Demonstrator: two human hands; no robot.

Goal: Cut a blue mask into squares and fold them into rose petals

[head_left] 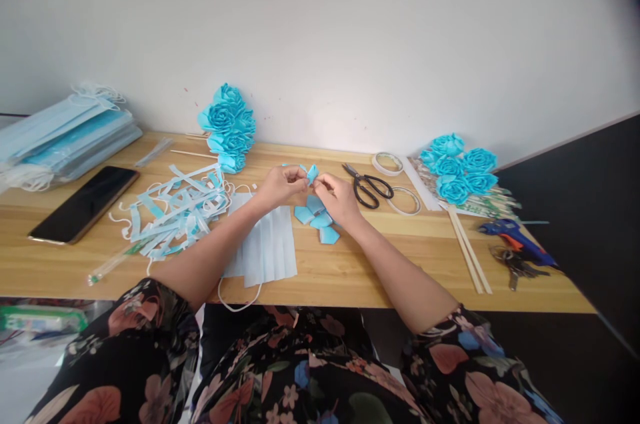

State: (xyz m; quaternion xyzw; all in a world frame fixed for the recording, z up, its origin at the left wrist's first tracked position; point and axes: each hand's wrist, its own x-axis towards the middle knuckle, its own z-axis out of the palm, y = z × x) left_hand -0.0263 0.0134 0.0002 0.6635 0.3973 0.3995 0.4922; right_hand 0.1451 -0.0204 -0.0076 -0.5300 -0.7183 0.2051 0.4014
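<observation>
Between my two hands, above the middle of the table, is a small folded blue petal piece (313, 174). My left hand (284, 184) pinches it from the left, and my right hand (337, 196) pinches its lower right side. Several cut blue petals (329, 235) lie on the wood just below my fingers. Under my left forearm rest light blue face masks (270, 247), with an ear loop hanging over the table's front edge. Black-handled scissors (367, 185) lie a little to the right of my right hand, blades pointing away.
Left are mask scraps (175, 211), a phone (85, 204) and a mask stack (75, 137). Blue flowers stand at the back (230, 127) and right (457, 167). Tape rolls (387, 163), wooden sticks (469, 251), a glue gun (517, 241) and keys (515, 267) lie right.
</observation>
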